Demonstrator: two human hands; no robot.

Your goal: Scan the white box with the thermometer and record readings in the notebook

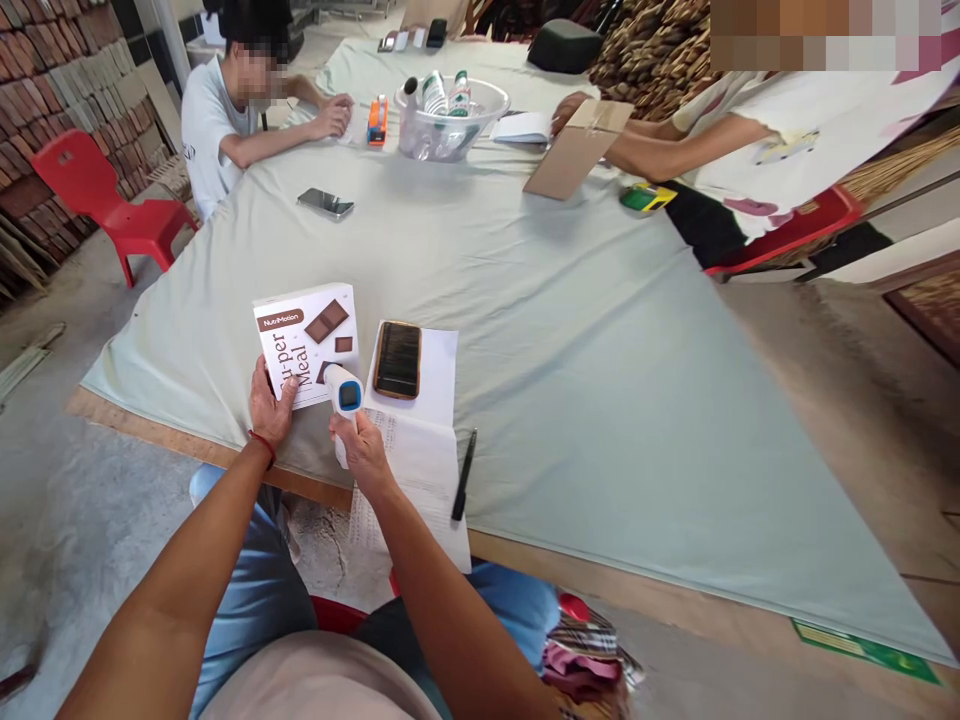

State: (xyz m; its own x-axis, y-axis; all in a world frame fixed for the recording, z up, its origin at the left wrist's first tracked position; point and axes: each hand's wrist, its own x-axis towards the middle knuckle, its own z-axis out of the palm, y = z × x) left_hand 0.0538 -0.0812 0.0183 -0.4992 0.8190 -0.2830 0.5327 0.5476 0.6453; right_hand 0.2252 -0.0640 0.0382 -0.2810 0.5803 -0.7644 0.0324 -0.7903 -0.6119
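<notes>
My left hand (271,405) grips the near left edge of a white box (322,310) printed "NutriMotion" with pictures of chocolate pieces. In my right hand (364,445) is a white infrared thermometer (346,392) with a blue-framed screen facing me, its far end over the box's lower right corner. Just right of the box, a phone in a brown case (397,360) lies on an open notebook (420,460) with handwriting on its near page. A black pen (465,475) rests along the notebook's right edge.
Across the cloth-covered table (600,400) sit two people, left and right. Between them stand a clear plastic basin (442,135) with cups, an orange item (377,120) and a cardboard piece (577,150). Another phone (325,203) lies at the left. A red chair (112,200) stands beyond.
</notes>
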